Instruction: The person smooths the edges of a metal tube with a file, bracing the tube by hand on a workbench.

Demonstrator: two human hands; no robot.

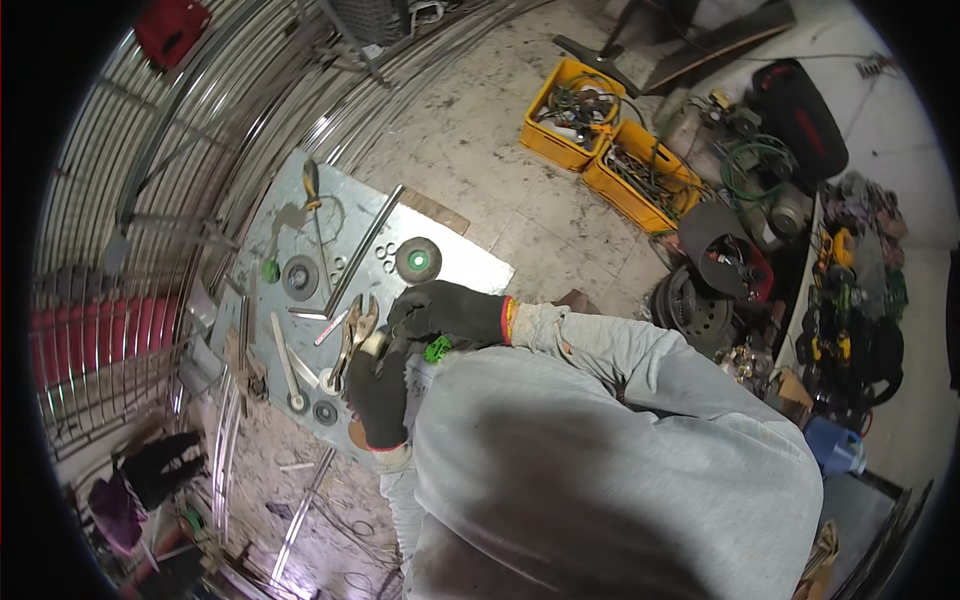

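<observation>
Both dark-gloved hands are together over the near part of the sheet-metal table, left hand pointing up from the near edge, right hand coming across from the right, fingertips meeting at a small pale piece. That piece sits right in the gap, mostly covered, so its long axis can't be read, nor how firmly either set of fingers has it. And look just to the left: the pliers, lying lengthwise from the near edge toward the far edge, close alongside the left glove; whether they touch it, I can't tell. This looks like the relation that counts: pliers on the left flank, left hand clearly the nearer, right hand beyond the pale piece. Under the right wrist a bright green item peeps out, too hidden to name. Farther out, a metal bar slants from mid-table to the far edge, a green-centred disc on its right toward the right-hand corner, small rings between them. Over on the left side, a grey disc, a screwdriver up by the far corner, and a wrench slanting down toward the near edge, a small dark disc just beside its lower end.
</observation>
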